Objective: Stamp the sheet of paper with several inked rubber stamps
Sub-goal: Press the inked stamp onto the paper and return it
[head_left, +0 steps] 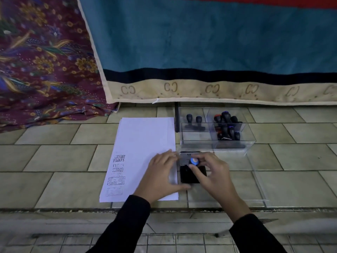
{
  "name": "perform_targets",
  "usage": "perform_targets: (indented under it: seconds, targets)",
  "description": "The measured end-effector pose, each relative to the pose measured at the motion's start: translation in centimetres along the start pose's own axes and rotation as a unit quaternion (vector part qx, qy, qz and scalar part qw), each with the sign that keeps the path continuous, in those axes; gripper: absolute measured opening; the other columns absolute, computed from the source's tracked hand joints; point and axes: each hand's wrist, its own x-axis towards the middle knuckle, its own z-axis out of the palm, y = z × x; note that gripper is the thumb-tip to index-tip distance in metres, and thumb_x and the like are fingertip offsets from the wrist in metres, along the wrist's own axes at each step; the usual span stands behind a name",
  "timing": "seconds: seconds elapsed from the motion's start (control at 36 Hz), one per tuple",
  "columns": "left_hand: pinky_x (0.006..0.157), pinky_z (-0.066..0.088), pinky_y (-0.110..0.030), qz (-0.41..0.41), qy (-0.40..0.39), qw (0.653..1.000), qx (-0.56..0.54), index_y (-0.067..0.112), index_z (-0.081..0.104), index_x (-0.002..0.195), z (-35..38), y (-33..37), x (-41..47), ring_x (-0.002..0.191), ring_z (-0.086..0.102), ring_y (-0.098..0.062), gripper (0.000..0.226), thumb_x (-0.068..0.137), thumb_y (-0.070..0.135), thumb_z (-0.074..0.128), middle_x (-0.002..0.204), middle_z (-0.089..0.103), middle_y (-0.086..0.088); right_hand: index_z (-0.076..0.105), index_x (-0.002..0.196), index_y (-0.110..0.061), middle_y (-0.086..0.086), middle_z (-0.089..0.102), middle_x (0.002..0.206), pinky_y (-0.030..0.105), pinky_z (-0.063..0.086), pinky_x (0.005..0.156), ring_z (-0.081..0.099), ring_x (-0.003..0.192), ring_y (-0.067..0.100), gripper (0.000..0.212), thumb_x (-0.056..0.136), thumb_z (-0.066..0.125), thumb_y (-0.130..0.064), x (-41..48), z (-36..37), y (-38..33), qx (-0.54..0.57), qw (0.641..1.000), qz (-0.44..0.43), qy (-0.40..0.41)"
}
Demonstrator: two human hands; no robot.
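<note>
Partly, the right hand (pixel 215 174) hides the stamp (pixel 193 161) it grips.

Pale greenish-beige tiles (pixel 54 157), laid in staggered rows with dark grout, cover the floor under dim, even light. A teal blanket (pixel 200 37) fills the upper frame, topped by a red strip (pixel 255 0) and finished below with a navy band (pixel 182 74) and a cream border (pixel 191 92) printed with repeating "CC" monograms. To its left a maroon cloth (pixel 42 61) patterned with gold and purple flowers lies crumpled onto the tiles. Nearer the camera, a worn, chipped ledge (pixel 54 209) drops to smaller tiles (pixel 73 241).
</note>
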Motion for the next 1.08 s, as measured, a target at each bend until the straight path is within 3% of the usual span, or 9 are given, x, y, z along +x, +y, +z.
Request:
perform_targets:
  seconds: [0.14, 0.42, 0.64, 0.78, 0.86, 0.94, 1.03, 1.08]
  targets:
    - [0.118, 0.016, -0.034, -0.006, 0.027, 0.999, -0.035, 0.033, 0.048, 0.133, 0.8, -0.1, 0.3, 0.135, 0.017, 0.012, 0.086, 0.062, 0.080, 0.063, 0.131, 0.036, 0.031, 0.067, 0.096, -0.011, -0.007, 0.064, 0.092, 0.027, 0.054, 0.074, 0.061, 0.088, 0.002, 0.016, 0.081, 0.072, -0.015, -0.9, -0.4, 0.4, -0.045, 0.998, -0.039, -0.017]
    - [0.117, 0.016, -0.032, -0.006, 0.048, 0.998, -0.037, 0.033, 0.058, 0.121, 1.1, -0.4, 0.4, 0.139, 0.022, 0.007, 0.071, 0.064, 0.072, 0.071, 0.132, 0.045, 0.027, 0.064, 0.089, -0.009, -0.002, 0.062, 0.091, 0.021, 0.050, 0.079, 0.061, 0.090, 0.007, 0.010, 0.082, 0.071, -0.006, -1.1, -0.2, -0.2, -0.054, 0.995, -0.062, -0.058]
    - [0.116, 0.018, -0.032, -0.009, 0.044, 0.998, -0.037, 0.033, 0.057, 0.121, 1.2, -0.5, 0.4, 0.137, 0.021, 0.011, 0.072, 0.064, 0.075, 0.068, 0.132, 0.044, 0.027, 0.066, 0.088, -0.009, -0.003, 0.061, 0.085, 0.018, 0.050, 0.072, 0.059, 0.081, 0.003, 0.012, 0.079, 0.073, -0.006, -0.3, -0.1, -0.5, -0.047, 0.997, -0.017, -0.059]
    - [0.113, 0.019, -0.024, -0.027, 0.052, 0.995, -0.084, 0.040, 0.056, 0.120, 1.0, -0.1, 0.4, 0.136, 0.024, 0.011, 0.069, 0.064, 0.079, 0.065, 0.129, 0.046, 0.034, 0.066, 0.090, -0.008, -0.001, 0.063, 0.087, 0.024, 0.052, 0.074, 0.062, 0.085, 0.007, 0.012, 0.080, 0.072, -0.006, -1.3, -0.4, -0.5, -0.044, 0.997, -0.019, -0.053]
    - [0.112, 0.024, -0.023, -0.083, 0.070, 0.967, -0.229, 0.043, 0.058, 0.118, 0.0, 0.3, 0.4, 0.136, 0.028, 0.012, 0.049, 0.077, 0.070, 0.060, 0.128, 0.047, 0.040, 0.067, 0.091, -0.007, -0.001, 0.064, 0.089, 0.025, 0.053, 0.075, 0.063, 0.086, 0.007, 0.012, 0.080, 0.072, -0.006, -1.2, -0.3, -0.9, -0.049, 0.997, -0.012, -0.052]
    - [0.110, 0.029, -0.019, -0.115, 0.124, 0.926, -0.338, 0.037, 0.061, 0.121, -1.4, 0.5, 0.2, 0.134, 0.035, 0.010, 0.035, 0.090, 0.052, 0.052, 0.132, 0.053, 0.032, 0.068, 0.092, -0.008, -0.002, 0.064, 0.088, 0.025, 0.054, 0.076, 0.063, 0.085, 0.007, 0.014, 0.080, 0.073, -0.007, -1.3, -0.4, -1.2, -0.059, 0.996, -0.013, -0.064]
    - [0.103, 0.031, -0.006, -0.121, 0.191, 0.911, -0.344, 0.033, 0.063, 0.120, -3.4, -0.2, 0.0, 0.132, 0.039, 0.009, 0.027, 0.096, 0.040, 0.052, 0.133, 0.056, 0.023, 0.069, 0.094, -0.007, -0.001, 0.065, 0.090, 0.028, 0.055, 0.075, 0.064, 0.081, 0.009, 0.017, 0.079, 0.075, -0.008, -0.7, -0.7, -1.4, -0.077, 0.994, 0.003, -0.073]
    - [0.098, 0.035, -0.006, -0.142, 0.226, 0.916, -0.299, 0.035, 0.063, 0.118, -4.9, -2.0, -0.4, 0.130, 0.039, 0.011, 0.023, 0.095, 0.033, 0.058, 0.131, 0.056, 0.026, 0.069, 0.096, -0.007, -0.002, 0.064, 0.092, 0.026, 0.056, 0.078, 0.065, 0.082, 0.008, 0.017, 0.080, 0.074, -0.007, 0.0, -0.6, -1.7, -0.071, 0.994, 0.019, -0.078]
